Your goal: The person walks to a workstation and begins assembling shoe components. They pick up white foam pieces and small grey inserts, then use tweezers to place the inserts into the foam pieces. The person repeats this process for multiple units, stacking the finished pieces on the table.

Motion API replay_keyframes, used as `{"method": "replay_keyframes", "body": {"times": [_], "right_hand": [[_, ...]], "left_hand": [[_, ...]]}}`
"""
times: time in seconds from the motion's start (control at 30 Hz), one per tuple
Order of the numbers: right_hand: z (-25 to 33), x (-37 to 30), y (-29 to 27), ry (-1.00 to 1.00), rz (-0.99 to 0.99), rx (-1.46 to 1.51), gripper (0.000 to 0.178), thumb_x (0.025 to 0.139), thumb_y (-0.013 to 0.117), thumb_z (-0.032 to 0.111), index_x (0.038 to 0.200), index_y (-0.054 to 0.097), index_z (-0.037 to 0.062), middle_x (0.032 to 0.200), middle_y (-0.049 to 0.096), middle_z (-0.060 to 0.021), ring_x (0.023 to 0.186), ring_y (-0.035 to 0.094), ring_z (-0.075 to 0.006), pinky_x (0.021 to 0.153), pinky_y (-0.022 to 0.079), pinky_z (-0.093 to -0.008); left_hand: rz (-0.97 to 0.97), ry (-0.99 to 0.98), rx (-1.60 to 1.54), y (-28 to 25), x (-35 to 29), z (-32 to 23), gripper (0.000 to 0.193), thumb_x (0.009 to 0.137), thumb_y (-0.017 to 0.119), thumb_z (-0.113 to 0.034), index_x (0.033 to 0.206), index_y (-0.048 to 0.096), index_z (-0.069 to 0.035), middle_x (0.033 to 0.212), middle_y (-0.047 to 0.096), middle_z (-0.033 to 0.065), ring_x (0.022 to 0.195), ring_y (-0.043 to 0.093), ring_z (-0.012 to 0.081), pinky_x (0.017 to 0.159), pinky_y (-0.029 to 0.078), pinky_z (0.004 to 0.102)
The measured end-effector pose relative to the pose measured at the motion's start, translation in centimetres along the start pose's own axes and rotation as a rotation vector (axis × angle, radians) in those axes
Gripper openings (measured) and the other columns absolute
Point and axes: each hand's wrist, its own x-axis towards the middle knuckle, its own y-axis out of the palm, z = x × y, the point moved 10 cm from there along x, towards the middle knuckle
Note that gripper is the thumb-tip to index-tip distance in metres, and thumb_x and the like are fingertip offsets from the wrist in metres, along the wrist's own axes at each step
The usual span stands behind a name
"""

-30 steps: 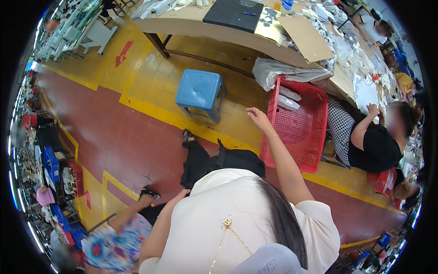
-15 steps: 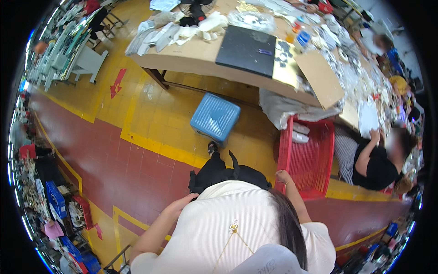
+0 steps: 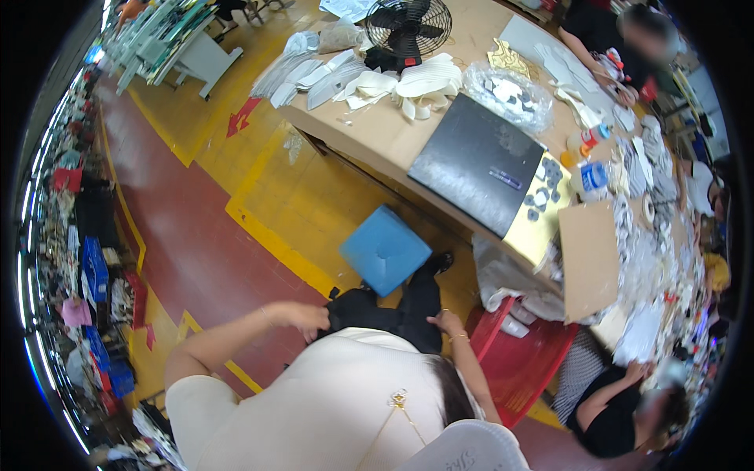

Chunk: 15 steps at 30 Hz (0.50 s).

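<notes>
My left hand is beside my left hip, touching or nearly touching the black trousers. Its fingers are loosely bent and a little apart, with nothing seen in them. Over my right thigh is my right hand, with a thin bracelet on the wrist; it looks loosely open and I see nothing in it. A blue plastic stool stands right in front of my knees. To the right of that hand is a red plastic crate, with some pale pieces at its far end.
Ahead, a brown-covered table bears a black board, a black fan, stacked pale pieces, a blue-labelled jar and a leaning cardboard sheet. One co-worker sits at the right; another leans over the far side.
My right hand has left the red crate's edge and come over my thigh. My left hand has shifted forward at the hip. My body has turned and moved closer to the stool and table.
</notes>
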Motion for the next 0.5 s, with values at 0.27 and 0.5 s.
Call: {"method": "replay_keyframes", "body": {"times": [0.27, 0.5], "right_hand": [[2.7, 2.6, -9.4, -0.359, -0.034, 0.061, 0.029, 0.091, 0.067, 0.032, 0.096, 0.063, 0.0042, 0.099, 0.069, -0.0202, 0.101, 0.066, -0.0382, 0.086, 0.05, -0.0484], [-1.4, 3.0, -12.7, -0.299, -0.133, 0.207, 0.028, 0.095, 0.063, 0.029, 0.096, 0.062, 0.0012, 0.092, 0.068, -0.0202, 0.092, 0.067, -0.0386, 0.081, 0.051, -0.0481]], "left_hand": [[-0.701, -0.17, 0.69, -11.1, 5.3, -15.1, 0.041, 0.091, 0.06, -0.034, 0.123, 0.061, -0.007, 0.126, 0.059, 0.0215, 0.109, 0.062, 0.0404, 0.093, 0.051, 0.0488], [-0.664, -0.068, 0.851, -13.1, 8.1, -19.0, 0.029, 0.08, 0.075, -0.031, 0.099, 0.072, -0.011, 0.115, 0.059, 0.014, 0.109, 0.058, 0.0335, 0.09, 0.05, 0.0438]]}}
